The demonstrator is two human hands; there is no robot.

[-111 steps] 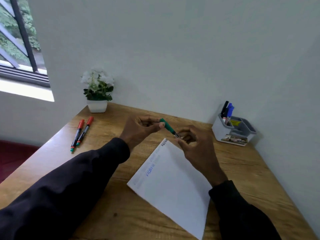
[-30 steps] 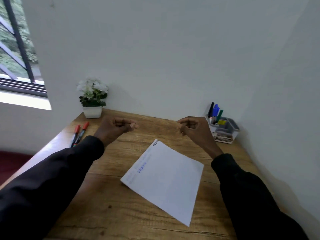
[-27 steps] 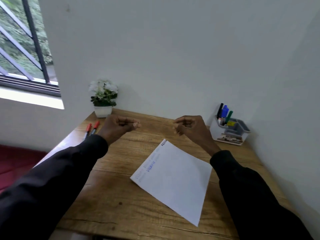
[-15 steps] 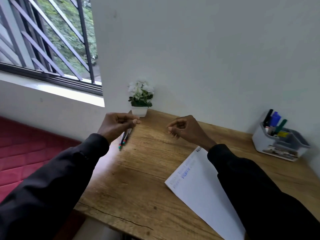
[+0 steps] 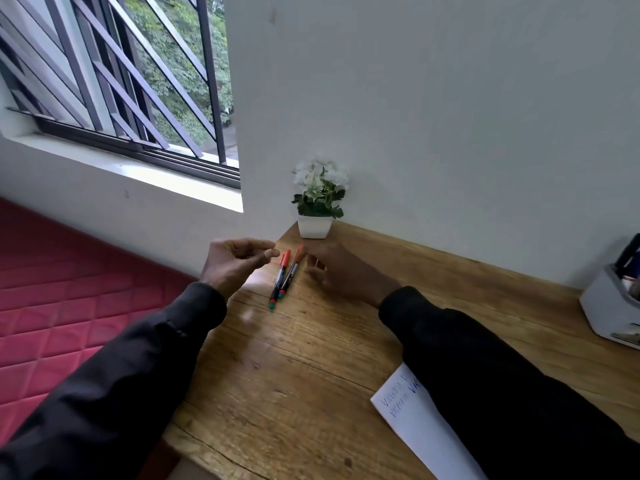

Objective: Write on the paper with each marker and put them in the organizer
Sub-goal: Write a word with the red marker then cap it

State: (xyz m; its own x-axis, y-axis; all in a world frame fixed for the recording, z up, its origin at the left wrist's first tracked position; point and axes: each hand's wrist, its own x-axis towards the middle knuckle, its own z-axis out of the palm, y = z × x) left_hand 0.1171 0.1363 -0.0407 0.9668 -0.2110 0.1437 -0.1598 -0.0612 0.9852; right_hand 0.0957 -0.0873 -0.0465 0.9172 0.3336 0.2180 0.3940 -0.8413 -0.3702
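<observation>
Two red-capped markers lie side by side on the wooden desk near its left edge, the left marker (image 5: 279, 279) and the right marker (image 5: 292, 269). My left hand (image 5: 235, 263) hovers just left of them, fingers loosely curled and holding nothing. My right hand (image 5: 334, 270) is low over the desk just right of them, its fingertips at the right marker's red cap. The white paper (image 5: 415, 420), with blue writing, lies at the lower right, partly under my right sleeve. The white organizer (image 5: 609, 306) stands at the right edge with dark and blue markers (image 5: 627, 252) upright in it.
A small white pot of white flowers (image 5: 317, 202) stands in the desk's back corner, just behind the markers. The wall runs along the back. The desk's left edge (image 5: 194, 393) drops off to a red quilted mattress (image 5: 69, 306) under a barred window.
The green marker now stands in the organizer. My head has turned left, and both hands have moved left to the two red-capped markers, the right hand reaching them.
</observation>
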